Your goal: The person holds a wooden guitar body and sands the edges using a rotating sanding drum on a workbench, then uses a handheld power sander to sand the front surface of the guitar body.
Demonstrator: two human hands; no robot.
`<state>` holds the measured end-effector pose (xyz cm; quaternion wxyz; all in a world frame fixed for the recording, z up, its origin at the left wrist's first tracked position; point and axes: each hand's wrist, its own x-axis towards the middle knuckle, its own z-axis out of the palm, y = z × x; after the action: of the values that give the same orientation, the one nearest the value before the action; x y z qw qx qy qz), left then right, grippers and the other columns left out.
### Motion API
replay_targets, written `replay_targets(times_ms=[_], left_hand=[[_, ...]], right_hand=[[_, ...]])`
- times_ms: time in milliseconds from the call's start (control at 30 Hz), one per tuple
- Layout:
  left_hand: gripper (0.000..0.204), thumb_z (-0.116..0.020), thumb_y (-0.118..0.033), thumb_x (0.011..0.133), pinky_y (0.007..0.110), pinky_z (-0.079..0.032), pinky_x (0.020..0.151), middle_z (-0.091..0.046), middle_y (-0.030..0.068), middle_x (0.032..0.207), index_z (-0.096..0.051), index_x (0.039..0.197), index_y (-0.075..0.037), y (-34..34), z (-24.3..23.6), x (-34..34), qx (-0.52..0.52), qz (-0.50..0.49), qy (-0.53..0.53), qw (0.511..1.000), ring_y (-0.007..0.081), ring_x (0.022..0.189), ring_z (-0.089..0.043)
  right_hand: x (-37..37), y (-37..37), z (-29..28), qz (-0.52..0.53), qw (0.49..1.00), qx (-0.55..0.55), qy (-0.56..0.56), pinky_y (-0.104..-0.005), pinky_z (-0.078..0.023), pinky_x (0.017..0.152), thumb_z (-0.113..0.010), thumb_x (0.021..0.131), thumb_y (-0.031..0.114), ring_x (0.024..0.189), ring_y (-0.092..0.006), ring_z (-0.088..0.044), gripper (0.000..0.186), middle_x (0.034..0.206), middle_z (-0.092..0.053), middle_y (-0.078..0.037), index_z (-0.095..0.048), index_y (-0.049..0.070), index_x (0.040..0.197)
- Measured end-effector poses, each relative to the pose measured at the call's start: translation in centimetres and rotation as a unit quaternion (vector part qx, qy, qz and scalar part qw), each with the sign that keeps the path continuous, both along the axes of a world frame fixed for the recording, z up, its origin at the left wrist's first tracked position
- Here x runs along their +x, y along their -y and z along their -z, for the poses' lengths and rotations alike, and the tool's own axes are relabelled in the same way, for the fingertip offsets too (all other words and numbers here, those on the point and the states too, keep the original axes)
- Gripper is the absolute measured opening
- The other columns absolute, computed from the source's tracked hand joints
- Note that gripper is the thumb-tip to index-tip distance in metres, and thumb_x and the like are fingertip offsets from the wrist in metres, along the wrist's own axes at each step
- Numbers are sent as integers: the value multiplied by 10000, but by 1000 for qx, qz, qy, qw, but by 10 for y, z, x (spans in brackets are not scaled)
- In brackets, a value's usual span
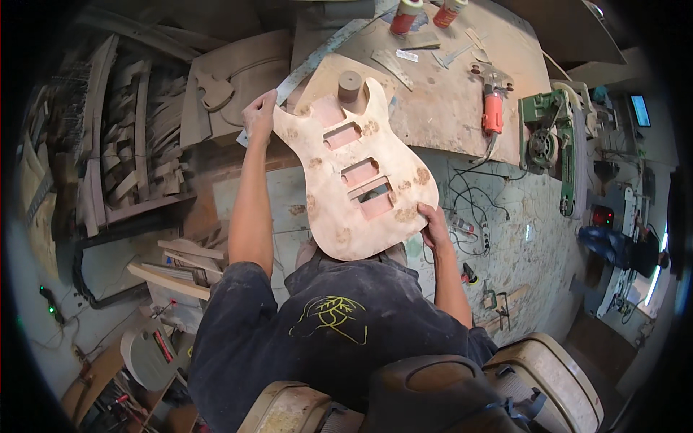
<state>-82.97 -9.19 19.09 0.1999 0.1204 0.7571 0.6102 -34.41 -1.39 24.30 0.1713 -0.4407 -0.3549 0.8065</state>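
Observation:
A pale wooden guitar body (332,187) with pink rectangular cutouts and mottled burl patches is held above my lap, its far end near the bench edge. My left hand (260,114) is closed on it at the upper left horn. My right hand (433,225) grips its lower right edge, fingers partly hidden. A brown cylinder (350,85) stands by the neck pocket, beside the right horn; whether it rests on the body or the board behind is unclear. A long pale straight strip (317,54) lies on the bench just beyond my left hand.
The workbench (447,115) holds a red power tool (493,108), wood offcuts and two cans (426,14). A green belt sander (545,144) sits at its right, with cables below. Wood stock (130,144) fills the left rack. Another person (621,245) is at the far right.

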Motion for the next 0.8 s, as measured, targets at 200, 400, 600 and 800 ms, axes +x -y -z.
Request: replay_targets(times_ms=[200,400,600,800], left_hand=[[474,-770,-369,871,298,-501,851,-731,98,1021,-729,1138,21,8,-4,-9,28,-51,18,998,148,937,-644],[568,-711,-345,925,303,-470,935,-679,108,1181,-583,1339,22,-2,-10,19,89,-35,30,995,168,1070,-615],[548,-632,-350,979,312,-464,958,-645,113,1249,-543,1376,17,-20,-25,33,55,-80,-34,995,193,1119,-601],[508,-615,-336,981,347,-462,965,-673,156,1214,-576,1344,18,-23,-21,34,86,-68,-10,994,242,1123,-621]], right_hand=[[-25,-19,2,-17,1000,0,-11,-346,-566,890,-646,921,216,1043,-223,-684,511,1205,-668,-155,-527,-90,1313],[-37,-16,1,0,1000,-9,-13,-366,-572,886,-647,931,241,1038,-228,-685,529,1211,-665,-153,-517,-85,1327],[-34,-16,7,-1,1000,-10,-12,-375,-580,870,-657,925,249,1039,-237,-686,539,1216,-663,-156,-517,-77,1331],[-32,-10,5,14,1000,-6,-14,-377,-580,869,-655,925,235,1041,-238,-685,533,1221,-660,-155,-513,-79,1332]])
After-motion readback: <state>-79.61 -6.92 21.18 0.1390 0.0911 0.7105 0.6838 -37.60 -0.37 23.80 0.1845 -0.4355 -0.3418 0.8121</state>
